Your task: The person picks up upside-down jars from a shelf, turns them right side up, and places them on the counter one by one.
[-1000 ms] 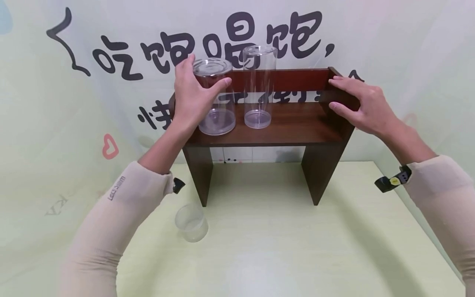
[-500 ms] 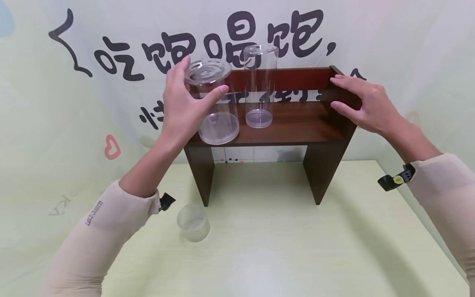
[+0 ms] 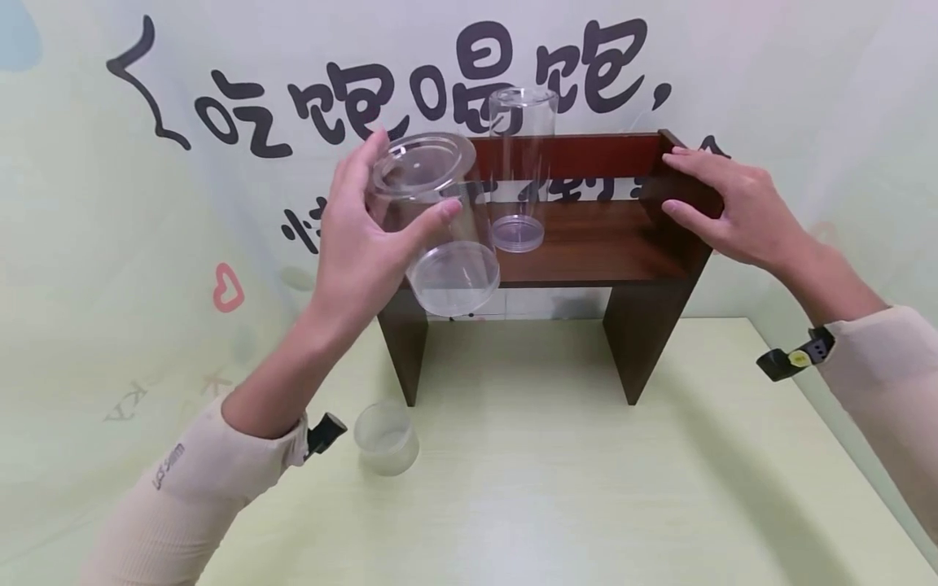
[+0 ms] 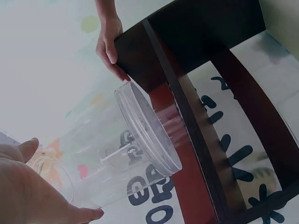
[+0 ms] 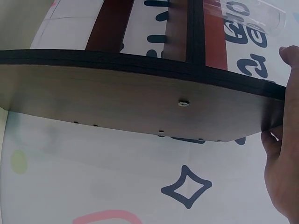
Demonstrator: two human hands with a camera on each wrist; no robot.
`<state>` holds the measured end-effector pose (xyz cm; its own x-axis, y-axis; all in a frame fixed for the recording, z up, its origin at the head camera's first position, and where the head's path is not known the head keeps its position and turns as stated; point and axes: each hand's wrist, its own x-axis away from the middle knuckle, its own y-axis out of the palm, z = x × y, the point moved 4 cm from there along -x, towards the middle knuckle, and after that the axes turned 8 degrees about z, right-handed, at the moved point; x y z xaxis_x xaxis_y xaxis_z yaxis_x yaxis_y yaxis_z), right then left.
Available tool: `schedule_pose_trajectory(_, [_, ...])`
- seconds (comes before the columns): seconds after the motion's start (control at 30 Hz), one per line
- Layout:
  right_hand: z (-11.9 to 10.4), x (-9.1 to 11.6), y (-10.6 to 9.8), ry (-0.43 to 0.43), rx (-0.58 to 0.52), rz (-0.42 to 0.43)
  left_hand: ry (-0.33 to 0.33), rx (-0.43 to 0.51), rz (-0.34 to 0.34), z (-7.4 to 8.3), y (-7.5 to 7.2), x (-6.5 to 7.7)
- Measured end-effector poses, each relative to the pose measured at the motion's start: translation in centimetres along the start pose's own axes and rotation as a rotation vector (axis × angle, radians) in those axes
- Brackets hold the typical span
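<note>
My left hand (image 3: 359,244) grips a wide clear plastic jar (image 3: 454,277) near its upper end, thumb on the near side. The jar hangs tilted in front of the shelf board, its thick ringed end (image 4: 149,130) low and apart from the wood in the left wrist view. A taller, narrower clear jar (image 3: 522,163) stands upright on the dark brown wooden shelf (image 3: 593,260). On the shelf's right side panel, my right hand (image 3: 740,207) holds the top edge. In the right wrist view, that side panel (image 5: 131,93) passes between its thumb and fingers.
A small translucent cup (image 3: 386,439) stands on the pale table (image 3: 528,488), left of centre and in front of the shelf's left leg. Behind the shelf hangs a pale wall covering (image 3: 249,195) with large dark characters.
My left hand has lifted the wide jar off the shelf board, bringing it forward and tilting it. The right hand stays on the side panel; the tall jar has not moved.
</note>
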<state>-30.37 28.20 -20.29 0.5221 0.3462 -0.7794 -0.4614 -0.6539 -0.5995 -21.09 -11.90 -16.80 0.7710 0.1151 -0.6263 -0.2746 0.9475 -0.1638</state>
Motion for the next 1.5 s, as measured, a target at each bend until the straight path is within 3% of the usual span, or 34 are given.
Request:
schedule_pose_trajectory(0.2, [-0.9,0.4,-0.2,-0.067,0.037,0.013,-0.019,0.005,0.005,-0.1,-0.2,1.7])
schedule_pose_trajectory(0.43, [-3.9,1.7,-0.3,-0.244,0.072,0.163,-0.03,0.131,-0.013,-0.7,0.5,4.2])
schedule_pose_trajectory(0.6, [-7.5,2.8,0.0,-0.259,-0.049,0.256,-0.037,0.247,-0.019,-1.3,1.7,5.6])
schedule_pose_trajectory(0.7, [-9.6,3.7,0.7,-0.243,-0.135,0.253,-0.062,0.326,-0.028,-1.9,2.6,6.4])
schedule_pose_trajectory(0.87, [-11.4,6.0,2.7,-0.144,-0.303,0.138,-0.098,0.425,-0.033,-3.2,3.7,7.7])
schedule_pose_trajectory(0.97, [-12.0,7.6,4.2,-0.021,-0.442,0.046,-0.11,0.463,-0.02,-3.8,4.4,8.3])
schedule_pose_trajectory(1.07, [-12.5,8.9,5.9,0.128,-0.62,0.009,-0.118,0.5,0.007,-4.4,5.0,8.8])
schedule_pose_trajectory(1.2, [-13.0,10.3,8.0,0.293,-0.788,0.031,-0.122,0.556,0.048,-5.0,5.8,9.4])
schedule_pose_trajectory(1.33, [-13.4,11.2,9.5,0.398,-0.96,0.093,-0.115,0.623,0.081,-5.4,6.3,9.9])
schedule_pose_trajectory(1.5, [-14.4,11.6,10.9,0.421,-1.335,0.151,-0.104,0.751,0.115,-5.7,7.1,10.6])
